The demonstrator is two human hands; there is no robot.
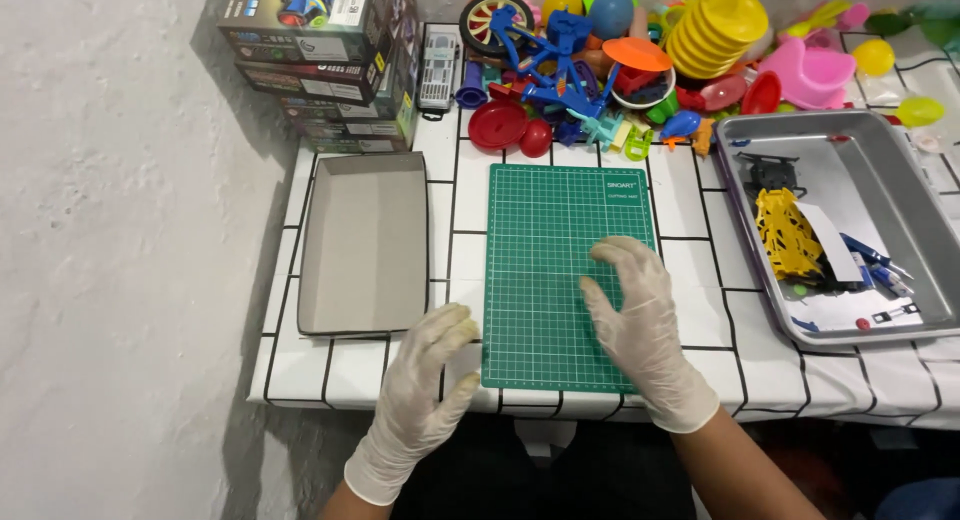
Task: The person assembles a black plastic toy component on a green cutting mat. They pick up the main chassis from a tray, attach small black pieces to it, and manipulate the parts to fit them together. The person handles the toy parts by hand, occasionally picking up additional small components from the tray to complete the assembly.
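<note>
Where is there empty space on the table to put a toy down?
The upper part of the green cutting mat is bare, and so is the grey box lid left of it. The toy pile along the back is crowded; the metal tray is partly full.

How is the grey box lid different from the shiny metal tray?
The shallow grey cardboard box lid lies left of the green cutting mat and holds nothing; the shiny metal tray lies right of the mat and holds yellow and black toy parts, white paper and small blue pieces. The lid looks dull and flat grey; the tray gleams and has rounded corners. The lid is nearest the gloved left hand. Both are shallow rectangles on the tiled table.
</note>
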